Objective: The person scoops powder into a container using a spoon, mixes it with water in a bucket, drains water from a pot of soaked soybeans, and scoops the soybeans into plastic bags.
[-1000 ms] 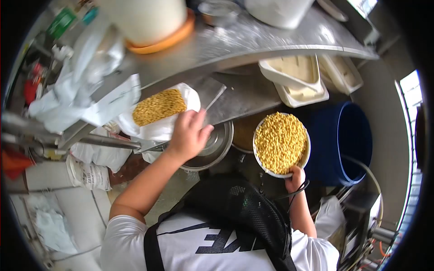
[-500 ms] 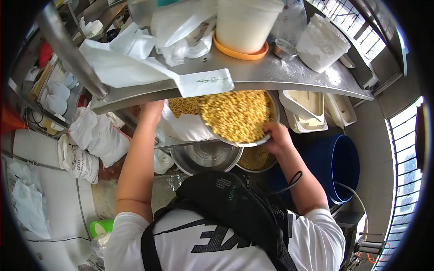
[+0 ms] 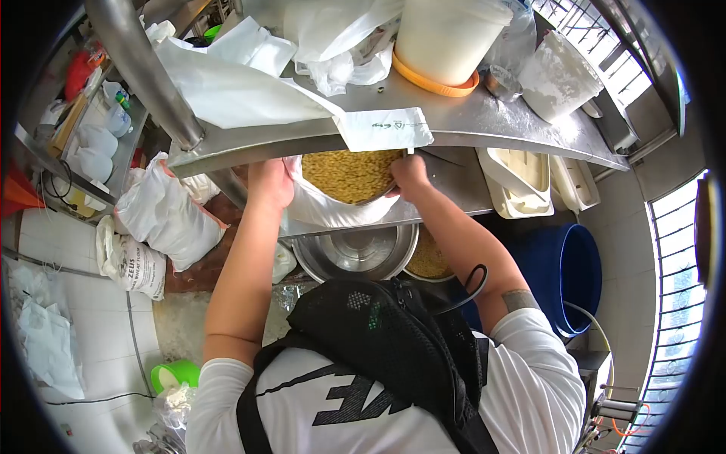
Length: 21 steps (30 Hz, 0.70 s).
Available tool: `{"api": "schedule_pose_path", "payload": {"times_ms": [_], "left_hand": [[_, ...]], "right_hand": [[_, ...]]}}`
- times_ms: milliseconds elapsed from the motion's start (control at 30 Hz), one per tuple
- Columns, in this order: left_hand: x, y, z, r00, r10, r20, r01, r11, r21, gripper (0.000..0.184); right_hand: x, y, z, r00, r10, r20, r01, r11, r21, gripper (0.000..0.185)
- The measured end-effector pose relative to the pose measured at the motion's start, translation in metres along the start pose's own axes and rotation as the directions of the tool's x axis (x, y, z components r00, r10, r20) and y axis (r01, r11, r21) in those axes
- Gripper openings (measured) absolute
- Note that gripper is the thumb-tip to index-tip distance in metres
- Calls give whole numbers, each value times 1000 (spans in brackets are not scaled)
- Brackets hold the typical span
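Under the upper shelf, a white sack stands with its mouth open. My left hand is closed on the sack's left edge. My right hand grips the right rim of a metal bowl, which is tilted at the sack's mouth and largely hidden. Yellow soybeans fill the opening; which lie in the bowl and which in the sack I cannot tell. Below the worktop sit a wide steel basin and another bowl of soybeans.
The steel shelf overhangs my hands, carrying a white bucket, a floury tub and plastic bags. White trays are stacked at right, above a blue barrel. Filled sacks stand at left.
The bowl of soybeans has moved left, from beside the sack to over its mouth, with my right hand still on its rim. My left hand stays by the sack's left edge.
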<state>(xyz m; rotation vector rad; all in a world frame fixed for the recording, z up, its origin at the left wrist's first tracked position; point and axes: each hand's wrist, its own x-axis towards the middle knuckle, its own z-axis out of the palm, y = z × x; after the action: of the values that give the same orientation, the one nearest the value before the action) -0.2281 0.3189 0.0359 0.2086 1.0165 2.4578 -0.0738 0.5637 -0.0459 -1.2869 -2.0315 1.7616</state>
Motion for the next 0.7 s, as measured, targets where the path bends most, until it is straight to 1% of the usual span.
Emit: {"api": "schedule_pose_path", "payload": {"times_ms": [33,67,100,133,167,200,233,300,333,367,400,433,467,500,533,567,600,633,667,700], "left_hand": [[-1,0,-1,1000,-4,-2,4,1000,-4,10],[-1,0,-1,994,-21,104,23,999,-22,10],[-2,-2,-3,977,-36,208,46,998,-40,11],[1,-6,-7,978,-41,205,51,998,-44,11],[10,-10,-14,965,-34,261,56,996,-75,19],[18,-14,-23,957,-33,287,61,994,-89,24],[26,-18,-31,949,-32,313,67,992,-103,29],[39,-21,-45,912,31,409,33,988,-149,28],[36,-18,-41,911,22,411,41,989,-143,28],[31,-11,-34,942,35,333,20,987,-161,29],[29,-8,-30,966,50,253,-5,984,-178,31],[32,-7,-38,956,53,290,8,979,-205,33],[34,-7,-42,955,48,294,13,979,-202,33],[35,-6,-43,950,86,299,-46,989,-138,33],[36,-7,-44,944,123,305,-106,992,-73,33],[37,-9,-44,944,118,308,-101,992,-71,33],[34,-9,-41,955,106,276,-85,993,-88,33],[31,-8,-37,965,91,245,-67,992,-104,33],[28,-8,-32,964,85,254,-61,993,-100,33],[25,-8,-23,977,93,191,-79,994,-79,33]], "right_hand": [[-3,-4,-14,992,-124,8,122,955,-272,39],[-5,-9,-24,996,-6,-84,-1,996,-89,43],[-5,-15,-29,996,-1,-86,-7,996,-94,43],[-3,-22,-33,987,-143,-70,102,905,-414,44],[-3,-27,-33,978,-207,-38,151,816,-559,45],[-1,-31,-32,963,-269,-6,191,701,-687,46],[-4,-35,-21,828,-561,19,378,532,-758,45],[-12,-45,-2,610,-790,68,496,313,-810,46],[-29,-60,4,648,-757,88,500,335,-798,45],[-42,-71,8,683,-722,107,503,359,-786,44],[-44,-76,9,686,-720,100,498,366,-786,44],[-45,-81,8,689,-708,151,450,256,-855,44],[-45,-85,8,694,-691,201,399,137,-907,43],[-50,-82,10,681,-720,136,423,235,-875,44],[-55,-81,10,682,-719,132,421,238,-875,44],[-59,-80,9,646,-751,140,376,153,-914,43],[-68,-81,6,611,-778,150,322,71,-944,43],[-88,-90,-3,681,-701,212,343,50,-938,43],[-88,-86,-12,684,-701,201,336,58,-940,43],[-87,-84,-21,669,-693,267,354,-18,-935,38]]}}
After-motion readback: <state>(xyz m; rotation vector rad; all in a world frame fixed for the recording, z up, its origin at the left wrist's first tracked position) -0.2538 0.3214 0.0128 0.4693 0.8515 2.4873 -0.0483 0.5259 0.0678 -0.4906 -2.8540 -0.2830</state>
